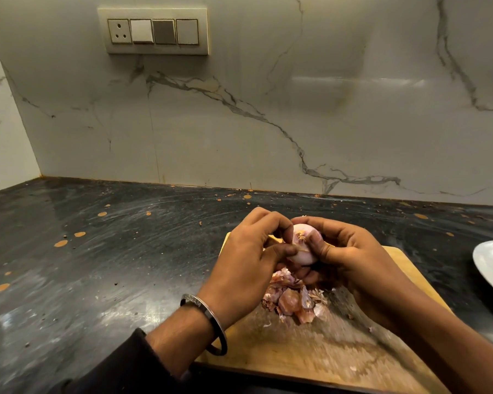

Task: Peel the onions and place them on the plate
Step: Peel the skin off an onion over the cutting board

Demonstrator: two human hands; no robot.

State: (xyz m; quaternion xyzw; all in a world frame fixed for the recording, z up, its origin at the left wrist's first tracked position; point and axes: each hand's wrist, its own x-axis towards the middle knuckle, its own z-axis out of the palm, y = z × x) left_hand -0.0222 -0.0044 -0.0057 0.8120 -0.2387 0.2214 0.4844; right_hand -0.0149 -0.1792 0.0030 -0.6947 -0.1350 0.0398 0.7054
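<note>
Already mostly bare, one onion (303, 245) is held above the wooden cutting board (310, 356) by both hands.

From the head view: the right hand (350, 260) cups the onion with curled fingers, and the left hand (248, 263) pinches a thin strip of skin at its root end between thumb and forefinger, so each grip is closed on the onion. Its surface shows pale and smooth, with a few scraps still clinging. A heap of dry peels (292, 298) lies on the board just below the hands. Only the rim of the white plate (490, 265) shows, right of the board on the dark tabletop (97, 251), and the visible part holds no onion. I judge peeling nearly finished for this onion; placing it remains, and other onions are out of sight.
</note>
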